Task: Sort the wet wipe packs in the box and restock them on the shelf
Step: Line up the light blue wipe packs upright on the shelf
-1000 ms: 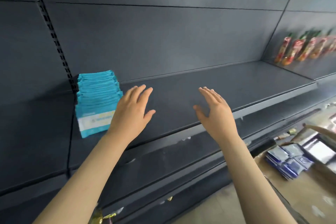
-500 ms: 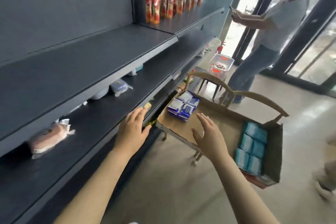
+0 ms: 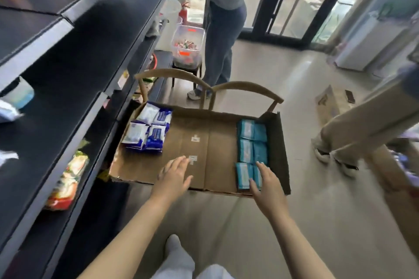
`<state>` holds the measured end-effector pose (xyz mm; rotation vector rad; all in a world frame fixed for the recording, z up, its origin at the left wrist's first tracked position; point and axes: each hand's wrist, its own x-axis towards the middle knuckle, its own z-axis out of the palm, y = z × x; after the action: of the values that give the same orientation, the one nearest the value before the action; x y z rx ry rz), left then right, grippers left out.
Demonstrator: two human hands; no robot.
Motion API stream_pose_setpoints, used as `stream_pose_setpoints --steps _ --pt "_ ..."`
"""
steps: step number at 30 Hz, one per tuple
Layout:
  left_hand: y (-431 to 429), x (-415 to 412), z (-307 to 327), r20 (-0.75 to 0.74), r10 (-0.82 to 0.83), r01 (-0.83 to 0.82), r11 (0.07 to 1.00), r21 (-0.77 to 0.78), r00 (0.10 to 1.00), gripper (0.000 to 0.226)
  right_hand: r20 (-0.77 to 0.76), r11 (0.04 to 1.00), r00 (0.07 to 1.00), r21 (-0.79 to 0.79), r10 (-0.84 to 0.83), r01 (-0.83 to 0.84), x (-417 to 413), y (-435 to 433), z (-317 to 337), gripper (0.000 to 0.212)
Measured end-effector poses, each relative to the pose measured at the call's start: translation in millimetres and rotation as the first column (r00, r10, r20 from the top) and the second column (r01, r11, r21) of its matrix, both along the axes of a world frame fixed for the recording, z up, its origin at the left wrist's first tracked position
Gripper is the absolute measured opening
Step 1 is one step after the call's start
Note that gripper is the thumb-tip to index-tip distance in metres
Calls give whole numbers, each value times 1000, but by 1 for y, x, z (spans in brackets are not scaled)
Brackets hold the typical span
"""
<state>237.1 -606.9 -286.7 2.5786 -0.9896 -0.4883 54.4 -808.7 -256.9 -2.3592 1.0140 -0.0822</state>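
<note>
Two hands: I see left hand (image 3: pixel 174 176) and right hand (image 3: pixel 266 184) flat, gripping nothing.
Left: above bare box (image 3: pixel 210 142) floor.
Right: above nearest teal packs (image 3: pixel 250 142), box's right end.
Blue-white packs (image 3: pixel 147 133): far-left corner.

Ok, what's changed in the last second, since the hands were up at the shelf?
The view swung down to the cardboard box. Both hands came down with it: the left hand hovers open over the bare box floor, and the right hand reaches onto the nearest teal packs. Nothing is gripped. The blue-and-white packs lie unmoved at the box's left.
</note>
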Motion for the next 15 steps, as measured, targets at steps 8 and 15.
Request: stream_pose_setpoints --steps 8,15 --pt "-117 41 -66 -206 -95 111 992 66 974 52 -115 939 953 172 -280 296 26 -113 -73 55" --pt "-225 56 -169 -374 36 26 987 161 927 48 -242 861 908 307 -341 405 71 -219 -189 55"
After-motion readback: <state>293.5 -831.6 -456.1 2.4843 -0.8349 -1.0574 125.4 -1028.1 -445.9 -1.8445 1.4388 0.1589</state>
